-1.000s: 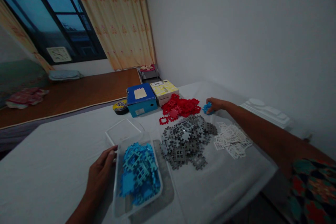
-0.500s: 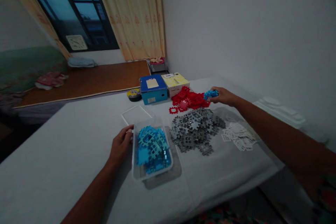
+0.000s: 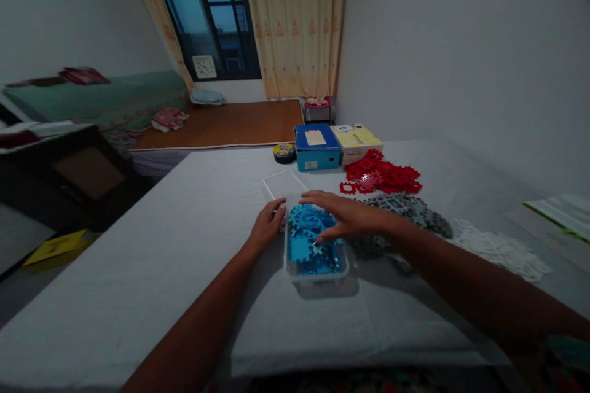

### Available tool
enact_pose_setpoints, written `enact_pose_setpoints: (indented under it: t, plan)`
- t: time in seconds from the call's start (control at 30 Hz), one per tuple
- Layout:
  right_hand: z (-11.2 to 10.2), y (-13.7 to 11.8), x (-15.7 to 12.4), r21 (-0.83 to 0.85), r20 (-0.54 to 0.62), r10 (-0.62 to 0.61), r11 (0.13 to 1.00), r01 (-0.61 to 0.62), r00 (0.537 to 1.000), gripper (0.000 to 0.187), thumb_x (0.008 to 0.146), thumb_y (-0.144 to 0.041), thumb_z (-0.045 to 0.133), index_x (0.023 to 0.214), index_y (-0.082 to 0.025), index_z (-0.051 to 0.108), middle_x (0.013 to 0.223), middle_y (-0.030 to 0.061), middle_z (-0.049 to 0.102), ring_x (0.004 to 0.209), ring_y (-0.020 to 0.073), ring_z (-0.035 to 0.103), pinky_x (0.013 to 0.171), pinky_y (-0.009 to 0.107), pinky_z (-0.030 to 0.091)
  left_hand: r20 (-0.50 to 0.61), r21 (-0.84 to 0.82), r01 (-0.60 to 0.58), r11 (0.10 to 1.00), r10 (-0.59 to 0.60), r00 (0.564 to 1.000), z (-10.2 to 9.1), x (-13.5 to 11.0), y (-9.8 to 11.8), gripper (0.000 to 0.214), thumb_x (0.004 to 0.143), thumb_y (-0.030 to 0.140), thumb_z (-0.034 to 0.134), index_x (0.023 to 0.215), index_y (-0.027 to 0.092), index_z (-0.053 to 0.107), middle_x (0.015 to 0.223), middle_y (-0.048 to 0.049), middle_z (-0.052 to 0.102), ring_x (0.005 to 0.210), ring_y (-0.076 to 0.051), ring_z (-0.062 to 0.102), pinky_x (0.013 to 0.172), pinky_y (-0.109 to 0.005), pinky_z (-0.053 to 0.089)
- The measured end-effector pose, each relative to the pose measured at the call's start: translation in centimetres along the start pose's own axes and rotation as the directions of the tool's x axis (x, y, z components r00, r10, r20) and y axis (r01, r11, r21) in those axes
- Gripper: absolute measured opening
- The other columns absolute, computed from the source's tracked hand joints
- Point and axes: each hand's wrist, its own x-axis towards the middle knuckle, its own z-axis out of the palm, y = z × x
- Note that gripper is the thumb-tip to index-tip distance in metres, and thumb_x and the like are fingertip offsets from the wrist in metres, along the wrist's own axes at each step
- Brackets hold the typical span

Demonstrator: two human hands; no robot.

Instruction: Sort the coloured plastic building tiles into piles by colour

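Note:
A clear plastic box (image 3: 318,276) full of blue interlocking plastic pieces (image 3: 302,249) stands on the white-covered table. At its upper left side my left hand (image 3: 268,221) grips the wall with bent fingers. My right hand (image 3: 343,215) is over the box, palm down, thumb and fingers apart, touching or just above the blue pieces; nothing shows held in it. Right of the box lies a heap of grey pieces (image 3: 410,209), partly hidden by my right forearm. Red pieces (image 3: 391,175) are piled behind the grey ones, and white pieces (image 3: 500,249) lie farther right.
A clear lid (image 3: 283,183) lies just behind the box. Farther back are a round black tin with a yellow top (image 3: 284,152), a blue carton (image 3: 318,150) and a yellow-and-white carton (image 3: 357,140). The wall (image 3: 461,61) rises along the right side.
My right hand has come from above the red pile, where it held blue pieces, left to the box and has let them go. My left hand stays at the box. The view has turned left.

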Motion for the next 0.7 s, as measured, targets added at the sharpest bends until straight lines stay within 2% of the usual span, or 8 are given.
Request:
enact_pose_setpoints:
  t: [0.1,0.2,0.3,0.4,0.47,0.53,0.63,0.7]
  plan:
    - [0.2,-0.4,-1.6,-0.004,-0.064,0.055,0.998,-0.056,0.996,0.053,0.084,-0.031,0.07,0.133,-0.023,0.055,0.14,0.0137,0.052,0.128,0.0254,0.05,0.104,0.045,0.043,0.013,-0.011,0.026,1.0,-0.025,1.0,0.2,-0.1,0.0,0.057,0.081,0.051,0.061,0.124,0.013,0.064,0.072,-0.0027,0.063,0.058,-0.015,0.056,0.047,-0.025,0.045]
    - [1.9,-2.1,-2.6,-0.043,-0.077,0.029,0.999,-0.032,0.997,0.03,0.087,-0.022,0.066,0.117,-0.02,0.065,0.121,0.0112,0.065,0.116,0.0235,0.057,0.103,0.045,0.044,0.007,-0.021,0.039,0.999,-0.039,0.999,0.4,-0.3,-0.4,0.054,0.082,0.047,0.062,0.125,0.015,0.064,0.073,-0.0021,0.065,0.056,-0.014,0.055,0.047,-0.024,0.044]
    - [3.3,-4.1,-2.7,0.004,-0.065,-0.049,0.999,0.049,0.997,0.025,0.087,-0.02,0.067,0.112,-0.02,0.067,0.118,0.0097,0.068,0.114,0.0216,0.059,0.102,0.041,0.045,0.02,-0.025,0.044,0.999,-0.043,0.999,0.5,-0.3,-0.6,0.056,0.083,0.046,0.06,0.127,0.012,0.062,0.064,0.0005,0.06,0.05,-0.012,0.051,0.044,-0.023,0.041]
    - [2.3,-4.2,-1.6,0.09,-0.137,-0.017,0.995,0.03,0.99,0.02,0.09,-0.025,0.064,0.108,-0.021,0.069,0.113,0.0067,0.071,0.105,0.0184,0.064,0.093,0.034,0.051,0.031,-0.007,0.006,1.0,-0.006,0.999,-0.2,0.3,-0.6,0.053,0.086,0.047,0.055,0.124,0.011,0.063,0.058,0.0025,0.054,0.046,-0.011,0.049,0.042,-0.022,0.04]
    - [0.6,-2.5,0.0,0.084,-0.231,0.092,0.994,-0.075,0.969,0.02,0.093,-0.027,0.058,0.106,-0.02,0.07,0.108,0.0056,0.072,0.098,0.017,0.067,0.083,0.029,0.053,-0.032,0.004,-0.013,1.0,0.013,0.999,-1.2,1.2,-0.6,0.049,0.086,0.045,0.054,0.121,0.013,0.065,0.067,-0.0007,0.06,0.052,-0.012,0.055,0.045,-0.022,0.043]
    - [-1.0,0.2,2.4,-0.002,-0.274,0.214,0.975,-0.223,0.937,0.022,0.093,-0.024,0.054,0.107,-0.018,0.071,0.108,0.0064,0.073,0.095,0.0177,0.068,0.081,0.028,0.053,-0.133,-0.018,0.026,1.0,-0.028,0.991,-2.5,2.3,-0.8,0.045,0.083,0.038,0.058,0.121,0.015,0.065,0.091,-0.0075,0.068,0.073,-0.016,0.064,0.054,-0.023,0.049]
    - [-1.8,4.6,6.4,-0.16,-0.125,0.406,0.892,-0.422,0.905,0.027,0.09,-0.019,0.057,0.112,-0.015,0.071,0.118,0.0094,0.071,0.106,0.0214,0.066,0.093,0.028,0.049,-0.199,-0.073,0.142,0.987,-0.153,0.968,-3.7,3.7,-1.5,0.049,0.074,0.025,0.065,0.123,0.015,0.063,0.128,-0.0144,0.062,0.105,-0.022,0.063,0.07,-0.025,0.053]
    - [-1.1,6.9,8.7,-0.214,-0.036,0.518,0.831,-0.513,0.855,0.028,0.089,-0.019,0.059,0.114,-0.013,0.071,0.125,0.0117,0.068,0.115,0.0237,0.063,0.098,0.028,0.046,-0.192,-0.081,0.196,0.977,-0.208,0.959,-3.9,4.4,-2.2,0.055,0.07,0.02,0.067,0.124,0.013,0.061,0.134,-0.0176,0.058,0.107,-0.025,0.062,0.071,-0.027,0.054]
